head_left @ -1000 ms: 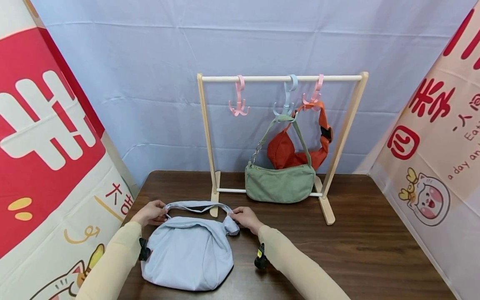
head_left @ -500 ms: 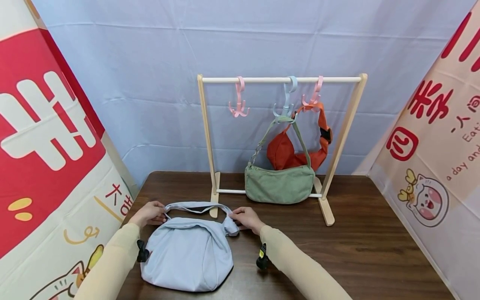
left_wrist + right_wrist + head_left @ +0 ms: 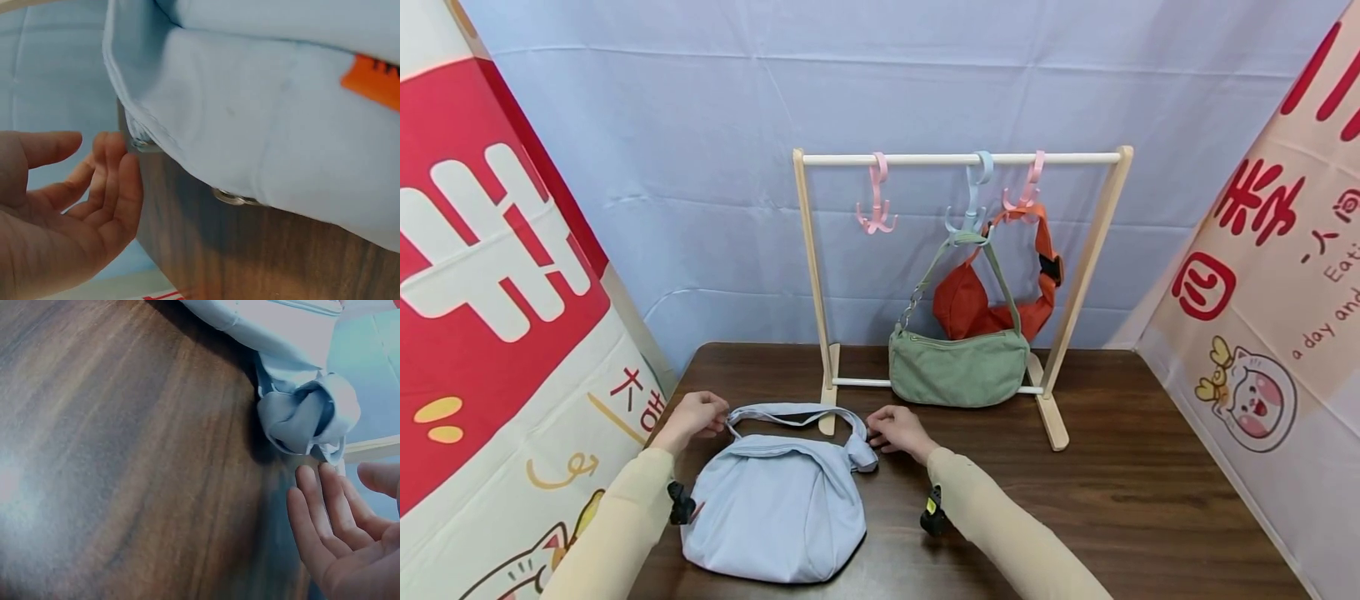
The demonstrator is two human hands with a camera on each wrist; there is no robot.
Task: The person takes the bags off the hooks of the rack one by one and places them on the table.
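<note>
A pale blue shoulder bag point(image 3: 778, 508) lies on the brown table at the front left. Its strap point(image 3: 790, 409) arcs above the bag's top edge, with a knot point(image 3: 860, 451) at the right end. My left hand point(image 3: 695, 418) is just left of the strap's left end; in the left wrist view its thumb and loosely bent fingers point(image 3: 112, 181) are apart, holding nothing. Beside the knot is my right hand point(image 3: 901, 431). The right wrist view has its fingers point(image 3: 334, 503) relaxed, with a small gap to the knot point(image 3: 309, 415).
Behind the bag stands a wooden rack point(image 3: 1102, 242) with white bars. A green bag point(image 3: 958, 371) hangs from a blue hook point(image 3: 976, 196), and an orange bag point(image 3: 1037, 312) from a pink hook point(image 3: 1030, 183). Another pink hook point(image 3: 877, 196) bears nothing.
Both hands have let go of the strap ends and drawn slightly outward, left hand to the left and right hand to the right. The blue bag stays where it lay.
</note>
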